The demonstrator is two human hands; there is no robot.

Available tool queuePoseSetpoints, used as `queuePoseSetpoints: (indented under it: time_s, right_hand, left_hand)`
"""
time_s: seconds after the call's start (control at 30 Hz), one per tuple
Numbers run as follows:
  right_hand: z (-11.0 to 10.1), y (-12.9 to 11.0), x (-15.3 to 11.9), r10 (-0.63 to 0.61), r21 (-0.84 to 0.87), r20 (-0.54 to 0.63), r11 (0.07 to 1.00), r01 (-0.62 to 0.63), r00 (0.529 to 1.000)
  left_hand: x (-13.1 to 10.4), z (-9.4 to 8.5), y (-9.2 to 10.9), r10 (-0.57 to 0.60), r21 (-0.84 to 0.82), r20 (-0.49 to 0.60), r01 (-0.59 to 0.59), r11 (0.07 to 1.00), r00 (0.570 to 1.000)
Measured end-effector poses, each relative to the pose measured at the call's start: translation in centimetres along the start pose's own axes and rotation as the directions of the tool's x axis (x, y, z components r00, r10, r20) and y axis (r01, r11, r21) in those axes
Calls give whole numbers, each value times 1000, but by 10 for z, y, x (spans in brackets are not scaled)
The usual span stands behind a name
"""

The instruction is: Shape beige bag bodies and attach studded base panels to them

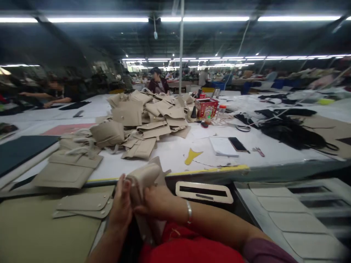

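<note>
A beige leather bag piece (pixel 149 175) is bent upright between my hands, close to my body and in front of the table edge. My left hand (pixel 120 202) presses on its left side, fingers pointing up along the material. Wrapped round a fold of the same piece, my right hand (pixel 157 201) has a silver bracelet at the wrist, and its fingertips are partly hidden by the leather. Metal snaps show on the lower part of the piece. To the left lie beige flaps (pixel 82 202) with snaps; to the right is a beige rounded frame (pixel 230 195) with a dark opening.
Beige bag parts (pixel 127 113) are heaped on the white table (pixel 170 157). Farther right lie a yellow template (pixel 192 156), notebook (pixel 221 146), phone (pixel 237 144), red box (pixel 207 108) and black straps (pixel 287 131). Beige panels (pixel 293 221) lie in a row at my right. Co-workers (pixel 159 82) sit beyond.
</note>
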State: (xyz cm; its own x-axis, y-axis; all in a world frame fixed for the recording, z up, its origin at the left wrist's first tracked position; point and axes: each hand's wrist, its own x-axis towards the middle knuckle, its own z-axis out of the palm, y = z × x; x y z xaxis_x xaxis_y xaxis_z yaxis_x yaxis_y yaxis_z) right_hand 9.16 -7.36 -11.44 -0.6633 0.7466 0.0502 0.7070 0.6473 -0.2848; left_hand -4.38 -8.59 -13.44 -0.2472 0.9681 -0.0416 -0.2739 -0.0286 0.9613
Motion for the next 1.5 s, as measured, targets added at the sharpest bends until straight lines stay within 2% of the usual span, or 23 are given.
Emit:
queuePoseSetpoints:
  time_s: [0.07, 0.13, 0.2, 0.27, 0.4, 0.53, 0.63, 0.7, 0.83, 0.87, 0.97, 1.03, 1.07, 1.13, 1.2, 1.27, 1.37, 1.43, 1.5]
  right_hand:
    - [-24, 21, -17, 122, 62, -66, 991, -118, 990]
    - [-40, 44, -36, 215, 166, -207, 969, -182, 954]
    - [-48, 62, -55, 304, 277, -318, 936, -219, 898]
    - [-48, 74, -71, 385, 390, -368, 890, -236, 846]
    - [-39, 84, -89, 491, 638, -366, 751, -172, 790]
    - [-33, 91, -97, 545, 794, -315, 599, -98, 777]
    - [-31, 96, -104, 566, 828, -286, 552, -98, 774]
    - [-30, 98, -109, 547, 828, -289, 555, -82, 785]
    - [-32, 97, -118, 490, 830, -324, 558, -6, 810]
    - [-34, 96, -120, 475, 831, -331, 557, 13, 815]
    - [-39, 94, -125, 439, 796, -363, 604, 29, 822]
    - [-43, 93, -130, 418, 716, -395, 698, -11, 818]
    - [-46, 93, -132, 417, 655, -421, 754, -48, 805]
    - [-52, 93, -137, 441, 523, -503, 840, -145, 743]
    - [-59, 94, -140, 467, 421, -594, 874, -242, 655]
    - [-65, 96, -142, 469, 369, -642, 883, -292, 607]
    - [-72, 100, -140, 460, 375, -627, 886, -274, 629]
    - [-72, 101, -136, 471, 452, -606, 867, -210, 641]
    - [-71, 101, -133, 500, 560, -598, 820, -119, 627]
  left_hand:
    - [-1, 26, 9, 44, -10, 152, -43, 999, 987]
    - [-2, 46, 13, 58, 110, 295, -95, 989, 954]
    - [-4, 62, 12, 79, 220, 366, -169, 961, 927]
    - [-5, 77, 7, 104, 262, 391, -219, 940, 914]
    - [-9, 102, -5, 94, 235, 440, -216, 948, 893]
    - [-13, 116, -9, 124, 253, 415, -245, 936, 901]
    - [-14, 118, -10, 164, 318, 433, -321, 892, 886]
    - [-13, 118, -10, 161, 332, 470, -343, 879, 868]
    - [-7, 121, -5, 93, 248, 504, -246, 937, 859]
    - [-5, 123, -2, 100, 236, 518, -254, 938, 850]
    - [0, 131, 8, 224, 246, 582, -431, 868, 782]
    - [1, 136, 14, 259, 228, 621, -487, 843, 740]
    - [-1, 139, 17, 229, 221, 641, -462, 859, 733]
    - [-5, 144, 21, 118, 235, 669, -360, 903, 734]
    - [-10, 150, 23, 33, 269, 668, -282, 921, 743]
    - [-14, 156, 25, 16, 285, 649, -263, 922, 761]
    - [-15, 163, 29, 23, 300, 625, -267, 916, 780]
    - [-13, 166, 31, 24, 313, 620, -276, 909, 784]
    - [-10, 168, 34, 21, 326, 625, -286, 901, 780]
